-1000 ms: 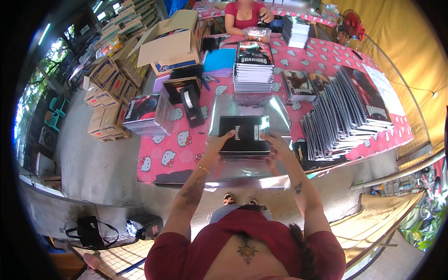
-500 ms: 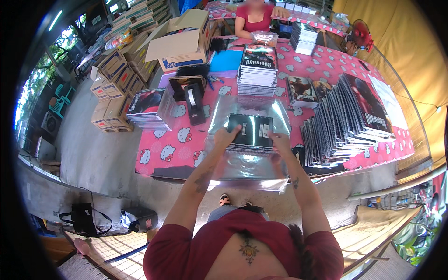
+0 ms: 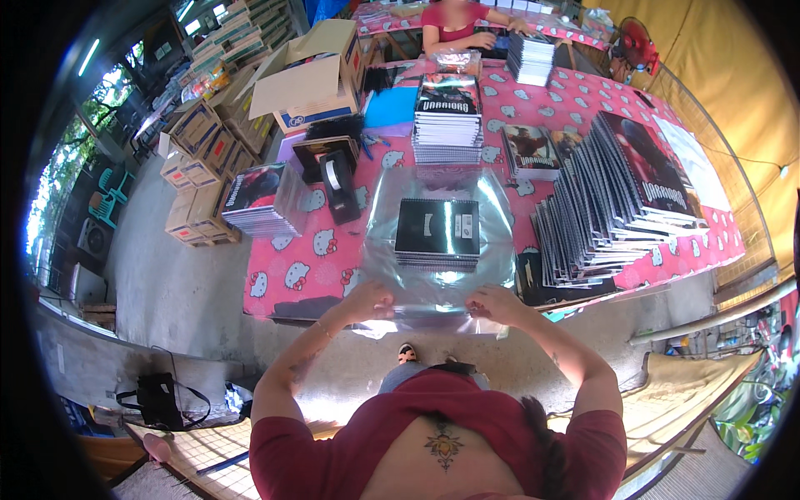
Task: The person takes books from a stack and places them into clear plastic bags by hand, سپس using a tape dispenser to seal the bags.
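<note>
Clear plastic sheet [image 3: 442, 225] lies on the bench [image 3: 292, 275] under a small stack of notebooks [image 3: 437, 234]. The left hand [image 3: 367, 300] and right hand [image 3: 493, 303] each pinch its near edge. Uneven pulling could likely skew the stack or crease the film.

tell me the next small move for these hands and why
Probably fold the near edge of the clear plastic sheet over the small stack of black spiral notebooks: left hand and right hand both grip that edge, and the stack lies uncovered on it.
</note>
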